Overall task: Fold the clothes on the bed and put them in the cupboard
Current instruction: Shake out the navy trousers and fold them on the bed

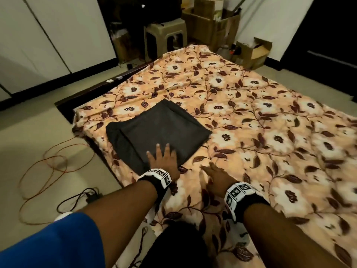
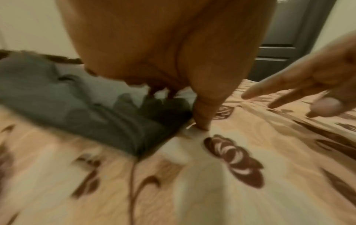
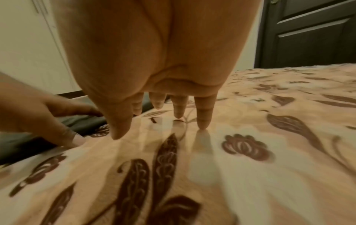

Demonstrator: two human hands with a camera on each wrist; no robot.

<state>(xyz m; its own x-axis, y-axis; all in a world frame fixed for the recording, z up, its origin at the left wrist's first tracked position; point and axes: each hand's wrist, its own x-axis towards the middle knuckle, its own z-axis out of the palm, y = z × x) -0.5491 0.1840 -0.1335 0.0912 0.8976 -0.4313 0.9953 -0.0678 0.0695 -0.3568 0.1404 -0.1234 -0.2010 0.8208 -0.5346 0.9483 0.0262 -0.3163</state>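
Sleeve: a blue sleeve (image 1: 52, 240) fills the near left corner of the head view.
Wrist bands: black-and-white patterned bands sit on the left wrist (image 1: 156, 176) and the right wrist (image 1: 240, 193).
Right hand: the right hand (image 1: 216, 176) is just beside the garment's near corner, over bare bedsheet; its fingers (image 3: 204, 112) are straight and spread, tips down at the sheet, holding nothing.
Left hand: the left hand (image 1: 164, 159) lies palm-down on the near corner of the garment; fingers (image 1: 167, 149) straight and fanned apart, flat on the cloth, while the thumb tip (image 2: 201, 120) meets the sheet right at the cloth's edge.
Folded garment: a dark grey folded garment (image 1: 154, 130) lies flat as a rough square near the bed's left edge, layers showing along its left side; in the left wrist view it is blurred (image 2: 80, 100).
Bedsheet: a peach floral bedsheet (image 1: 251, 105) covers the bed.
Floor: an orange cable (image 1: 50, 163) loops beside the bed, with a black cable (image 1: 81, 198) nearer the person.
Cupboard: white cupboard doors (image 1: 48, 35) stand well apart from the garment, across the floor at far left.
Far end: a plastic stool (image 1: 166, 35) and cardboard boxes (image 1: 212, 22) stand beyond the bed.
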